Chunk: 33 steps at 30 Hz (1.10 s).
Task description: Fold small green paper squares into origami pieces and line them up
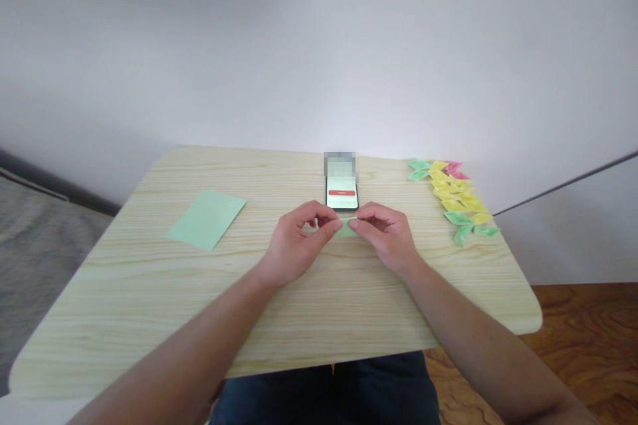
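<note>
Both hands meet over the middle of the table, pinching a small piece of green paper (343, 229) between them. My left hand (299, 239) grips its left end between thumb and fingers. At the right end, my right hand (386, 236) holds it the same way. The paper's upper edge looks folded; much of it is hidden by my fingers. Just beyond the fingertips lies a phone (342, 201) with a lit screen.
On the left of the wooden table (199, 305) lies green paper (207, 219), flat. Several folded paper pieces (456, 192) in yellow, green and pink line the right edge. A pale wall (299, 46) rises behind the table.
</note>
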Each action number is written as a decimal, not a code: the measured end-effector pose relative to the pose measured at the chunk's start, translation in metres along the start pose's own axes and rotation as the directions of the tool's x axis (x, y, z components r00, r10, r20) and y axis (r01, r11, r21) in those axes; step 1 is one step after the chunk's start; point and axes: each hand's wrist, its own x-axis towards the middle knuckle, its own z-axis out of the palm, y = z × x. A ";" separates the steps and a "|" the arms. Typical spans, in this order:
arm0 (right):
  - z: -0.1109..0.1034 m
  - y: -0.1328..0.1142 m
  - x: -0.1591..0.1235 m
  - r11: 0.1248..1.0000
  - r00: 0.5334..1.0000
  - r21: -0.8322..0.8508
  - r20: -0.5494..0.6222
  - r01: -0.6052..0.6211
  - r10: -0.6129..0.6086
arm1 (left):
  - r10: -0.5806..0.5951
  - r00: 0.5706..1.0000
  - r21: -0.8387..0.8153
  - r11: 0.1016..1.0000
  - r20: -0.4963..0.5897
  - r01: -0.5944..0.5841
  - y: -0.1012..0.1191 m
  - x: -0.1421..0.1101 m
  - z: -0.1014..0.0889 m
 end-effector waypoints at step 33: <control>-0.001 -0.001 0.003 0.989 0.993 0.082 0.023 -0.120 0.119 | -0.129 0.984 -0.052 0.989 0.125 0.136 0.001 0.001 -0.001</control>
